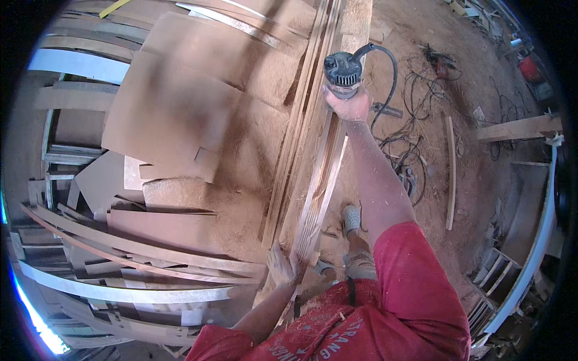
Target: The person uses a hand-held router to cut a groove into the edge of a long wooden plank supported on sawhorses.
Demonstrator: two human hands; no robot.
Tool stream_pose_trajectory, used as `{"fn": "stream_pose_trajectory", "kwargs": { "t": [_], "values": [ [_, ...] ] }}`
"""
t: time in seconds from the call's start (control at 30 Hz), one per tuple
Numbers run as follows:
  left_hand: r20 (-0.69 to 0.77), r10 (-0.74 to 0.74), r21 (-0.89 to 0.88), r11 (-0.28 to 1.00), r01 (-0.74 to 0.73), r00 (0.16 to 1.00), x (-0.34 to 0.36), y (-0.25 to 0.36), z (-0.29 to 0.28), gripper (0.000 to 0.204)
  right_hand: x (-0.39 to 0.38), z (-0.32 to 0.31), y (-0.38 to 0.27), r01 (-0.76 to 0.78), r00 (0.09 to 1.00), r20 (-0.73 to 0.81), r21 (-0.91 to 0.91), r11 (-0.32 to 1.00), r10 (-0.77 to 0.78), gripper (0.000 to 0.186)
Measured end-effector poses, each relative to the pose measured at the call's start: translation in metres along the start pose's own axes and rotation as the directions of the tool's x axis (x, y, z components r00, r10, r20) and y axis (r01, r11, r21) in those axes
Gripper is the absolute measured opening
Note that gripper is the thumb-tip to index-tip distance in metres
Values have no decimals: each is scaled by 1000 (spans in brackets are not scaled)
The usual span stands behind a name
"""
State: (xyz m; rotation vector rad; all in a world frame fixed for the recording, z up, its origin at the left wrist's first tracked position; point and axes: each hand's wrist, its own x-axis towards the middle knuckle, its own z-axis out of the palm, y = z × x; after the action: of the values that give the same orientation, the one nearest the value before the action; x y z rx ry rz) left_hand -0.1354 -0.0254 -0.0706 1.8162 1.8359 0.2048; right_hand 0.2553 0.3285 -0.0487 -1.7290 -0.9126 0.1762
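My right hand (348,102) grips a black-topped handheld router (343,69) with a thick cable, on a long pale wooden board (321,192) running away from me. My left hand (283,268) holds the near part of that board, low in the view. Several thin wooden strips (292,159) lie alongside it on the left. Wood shavings dust my arm and red shirt.
Stacked brown sheets (165,108) and curved offcuts (150,253) fill the left. On the dusty floor at right lie tangled cables (412,90), a red power tool (441,67) and a loose strip (450,171). A wooden beam (515,128) and a shelved frame (524,222) stand farther right.
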Motion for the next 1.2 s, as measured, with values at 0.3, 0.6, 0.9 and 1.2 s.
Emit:
{"fn": "stream_pose_trajectory", "kwargs": {
  "t": [0.3, 0.6, 0.9, 1.2],
  "values": [
    [53, -96, -54, 994, 99, 994, 3, -3, 5, 86, -111, -25, -23, 21, 1000, 9, 217, 976, -24, 56],
    [-31, 66, 5, 998, -66, 997, 4, -5, 8, 96, -174, -31, -11, 174, 985, -26, 101, 980, -172, 52],
    [13, -2, -19, 1000, 2, 1000, 0, -10, 3, 88, -38, -3, 0, 133, 989, -84, 165, 977, -120, 60],
    [-21, 25, 31, 999, -24, 999, 0, -9, 3, 90, 68, 13, 9, 8, 1000, 15, 139, 990, -11, 70]
  ]
}}
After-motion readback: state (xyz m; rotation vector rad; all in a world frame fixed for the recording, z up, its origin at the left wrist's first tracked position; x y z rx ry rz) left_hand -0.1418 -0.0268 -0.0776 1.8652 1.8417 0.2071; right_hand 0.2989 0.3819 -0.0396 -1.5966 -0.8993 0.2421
